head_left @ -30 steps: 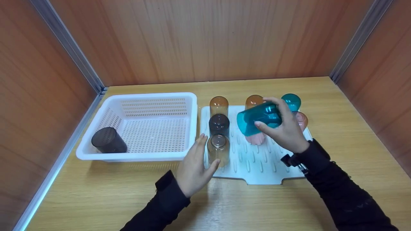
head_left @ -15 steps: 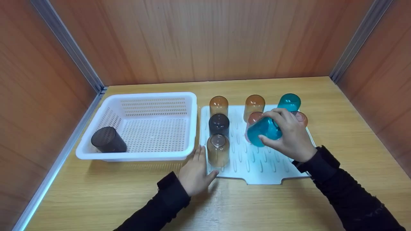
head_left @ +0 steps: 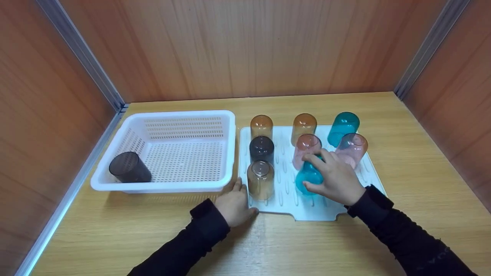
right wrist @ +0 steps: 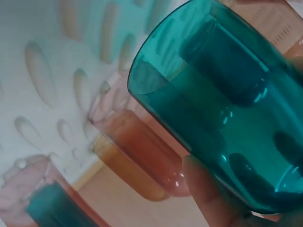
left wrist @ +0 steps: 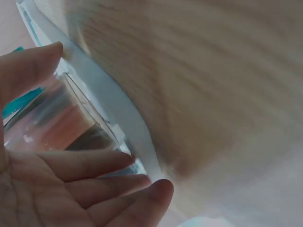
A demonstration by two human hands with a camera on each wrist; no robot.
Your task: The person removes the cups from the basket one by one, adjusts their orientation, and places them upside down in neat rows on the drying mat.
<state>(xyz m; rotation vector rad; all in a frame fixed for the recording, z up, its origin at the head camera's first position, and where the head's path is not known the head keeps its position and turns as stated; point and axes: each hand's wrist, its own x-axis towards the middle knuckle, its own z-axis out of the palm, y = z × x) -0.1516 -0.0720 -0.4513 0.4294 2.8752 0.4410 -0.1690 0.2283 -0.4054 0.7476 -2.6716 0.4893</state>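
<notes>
My right hand [head_left: 339, 179] grips a teal cup [head_left: 308, 179], tilted with its mouth down, low over the front of the white drainer tray [head_left: 314, 215]. In the right wrist view the teal cup [right wrist: 213, 123] fills much of the frame, its rim facing the ridged tray. My left hand [head_left: 234, 207] lies at the tray's front left corner. Its fingers [left wrist: 90, 165] extend along the tray edge [left wrist: 130, 116] in the left wrist view, beside a pale amber cup [head_left: 261, 184]. A pink cup [head_left: 307, 147] stands upside down just behind the held cup.
Behind the amber cup stand a dark cup [head_left: 261, 147] and an orange cup [head_left: 261, 126]. Another orange cup [head_left: 304, 126], a second teal cup [head_left: 344, 128] and a pinkish cup [head_left: 352, 147] are farther right. A white basket [head_left: 165, 188] at left holds a dark tumbler [head_left: 130, 168].
My right hand has brought the teal cup forward and down towards the tray, turning its mouth downward. The left hand has slid from beside the amber cup to the tray's front left corner.
</notes>
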